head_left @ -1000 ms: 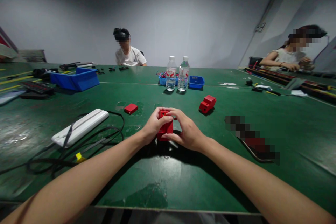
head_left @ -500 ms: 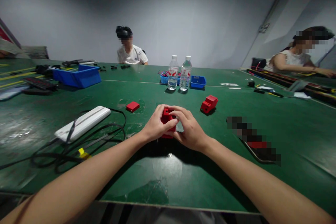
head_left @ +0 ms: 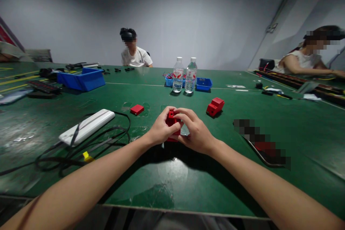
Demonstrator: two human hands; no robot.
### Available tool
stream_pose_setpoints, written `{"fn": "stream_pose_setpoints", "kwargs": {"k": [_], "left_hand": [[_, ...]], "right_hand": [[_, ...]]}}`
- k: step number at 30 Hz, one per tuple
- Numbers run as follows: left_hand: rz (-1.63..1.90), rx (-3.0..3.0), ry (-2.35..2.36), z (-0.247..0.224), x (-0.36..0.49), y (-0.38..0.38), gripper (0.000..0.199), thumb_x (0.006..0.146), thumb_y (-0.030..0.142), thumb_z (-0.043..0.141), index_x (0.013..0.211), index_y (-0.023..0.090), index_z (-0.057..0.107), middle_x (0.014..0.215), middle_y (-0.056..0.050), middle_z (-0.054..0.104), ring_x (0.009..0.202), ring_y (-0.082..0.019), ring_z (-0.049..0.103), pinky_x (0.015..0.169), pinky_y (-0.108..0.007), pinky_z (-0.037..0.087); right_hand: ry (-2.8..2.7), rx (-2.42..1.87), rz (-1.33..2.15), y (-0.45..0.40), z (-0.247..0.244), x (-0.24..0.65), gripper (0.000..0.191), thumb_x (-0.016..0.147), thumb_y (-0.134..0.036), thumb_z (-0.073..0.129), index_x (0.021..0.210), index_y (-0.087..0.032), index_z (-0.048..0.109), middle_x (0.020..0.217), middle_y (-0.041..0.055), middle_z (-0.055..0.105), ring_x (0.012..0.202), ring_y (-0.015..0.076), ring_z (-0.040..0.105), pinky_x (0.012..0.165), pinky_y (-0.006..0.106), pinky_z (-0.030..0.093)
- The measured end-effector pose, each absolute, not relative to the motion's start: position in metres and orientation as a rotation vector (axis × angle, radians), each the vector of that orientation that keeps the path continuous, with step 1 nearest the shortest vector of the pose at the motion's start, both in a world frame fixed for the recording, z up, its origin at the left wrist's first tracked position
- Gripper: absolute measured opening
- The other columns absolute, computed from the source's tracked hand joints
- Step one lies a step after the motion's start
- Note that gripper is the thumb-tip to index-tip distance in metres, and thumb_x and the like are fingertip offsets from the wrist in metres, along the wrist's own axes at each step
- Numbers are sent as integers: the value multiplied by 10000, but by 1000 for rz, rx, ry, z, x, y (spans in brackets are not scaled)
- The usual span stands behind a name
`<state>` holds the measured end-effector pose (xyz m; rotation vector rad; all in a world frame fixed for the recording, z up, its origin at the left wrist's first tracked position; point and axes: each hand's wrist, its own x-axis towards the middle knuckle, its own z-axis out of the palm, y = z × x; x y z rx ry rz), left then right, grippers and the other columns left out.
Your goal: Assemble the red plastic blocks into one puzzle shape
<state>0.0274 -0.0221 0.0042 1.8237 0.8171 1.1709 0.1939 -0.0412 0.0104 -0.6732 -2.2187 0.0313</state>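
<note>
Both my left hand (head_left: 164, 126) and my right hand (head_left: 195, 129) are closed around a red block (head_left: 171, 115) with a small dark hole in its top. The fingers of the two hands meet over it and hide much of its shape; some red also shows below my thumbs. Ahead and to the right lies a stepped red toy-car-like block (head_left: 215, 107), with a hole in its near side. A flat red rectangular piece (head_left: 137, 109) rests on the table to the left, beyond my left hand. Neither of these two pieces is touched.
On the left, a white power strip (head_left: 87, 126) lies among tangled black cables. Two water bottles (head_left: 178, 75) stand ahead, beside a small blue tray (head_left: 204, 84). A larger blue bin (head_left: 82, 79) sits far left. A blurred-out dark object (head_left: 260, 143) lies right. Two people sit across and right.
My hands keep their hold on the red block with hardly any finger movement. The whole view has shifted very slightly.
</note>
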Motion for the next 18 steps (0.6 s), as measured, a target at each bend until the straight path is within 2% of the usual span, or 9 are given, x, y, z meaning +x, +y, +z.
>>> {"fn": "stream_pose_setpoints", "kwargs": {"k": [6, 11, 15, 18], "left_hand": [[1184, 1732, 941, 2, 29, -20, 396, 730, 359, 641, 1046, 184, 478, 855, 8, 544, 736, -128, 515, 708, -255, 439], [1320, 1444, 1149, -4, 33, -14, 398, 703, 433, 667, 952, 176, 493, 794, 18, 531, 689, -119, 510, 672, -253, 428], [1304, 1326, 1228, -5, 33, -10, 403, 710, 475, 655, 930, 165, 518, 779, 16, 545, 681, -117, 516, 672, -254, 425], [1296, 1391, 1203, -7, 32, -8, 403, 742, 504, 625, 950, 169, 540, 796, 4, 570, 713, -130, 535, 699, -262, 433]], "right_hand": [[-2136, -782, 171, -39, 6, 191, 545, 722, -179, 660, 1228, -194, 456, 1319, 146, 467, 1259, 262, 437, 1060, 456, 396], [-2053, -962, 355, -36, 0, 191, 523, 816, -335, 637, 1272, -185, 429, 1276, 148, 508, 1206, 248, 500, 1028, 461, 433], [-2121, -978, 298, -35, 0, 193, 440, 871, -365, 571, 1258, -182, 467, 1329, 158, 468, 1253, 245, 467, 1060, 444, 410], [-2150, -946, 227, -36, 2, 194, 474, 881, -363, 558, 1307, -196, 431, 1361, 154, 441, 1288, 245, 437, 1091, 447, 376]]}}
